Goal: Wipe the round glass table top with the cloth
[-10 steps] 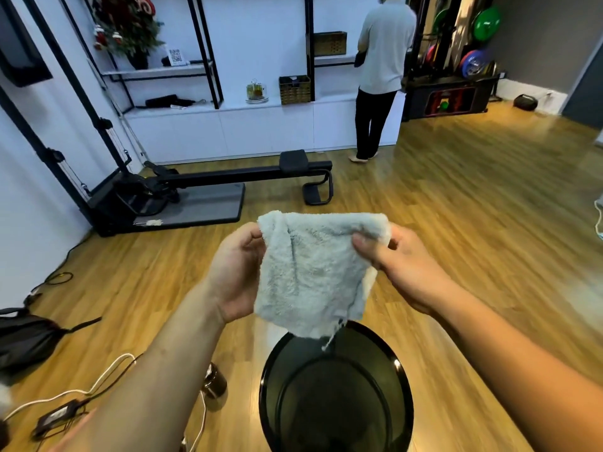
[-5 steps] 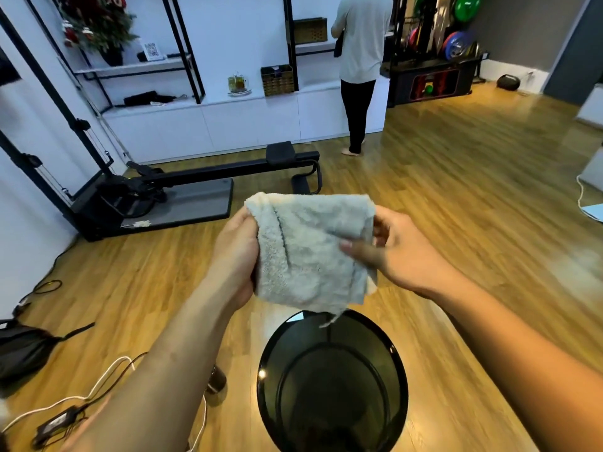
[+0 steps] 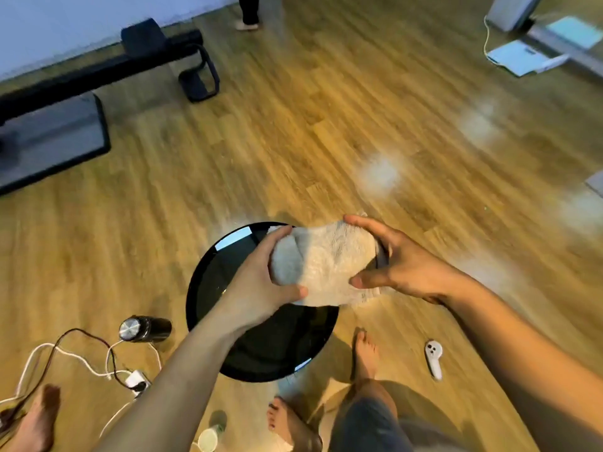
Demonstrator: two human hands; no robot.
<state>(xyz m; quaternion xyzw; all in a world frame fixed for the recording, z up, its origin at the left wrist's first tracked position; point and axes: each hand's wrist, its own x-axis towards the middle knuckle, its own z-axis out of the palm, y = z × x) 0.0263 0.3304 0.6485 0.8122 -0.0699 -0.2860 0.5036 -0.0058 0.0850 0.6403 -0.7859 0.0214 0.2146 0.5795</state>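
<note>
I grip the bunched grey cloth (image 3: 326,265) in my left hand (image 3: 261,282) and right hand (image 3: 401,265), above the round glass desk (image 3: 208,282). Next: flatten it, press down, wipe in overlapping arcs.

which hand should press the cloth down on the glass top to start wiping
Left, probably. The left hand has the cloth bunched in a full grip and sits directly over the round glass table top. The right hand only pinches the cloth's far edge and hangs beyond the rim, over the floor.
</note>
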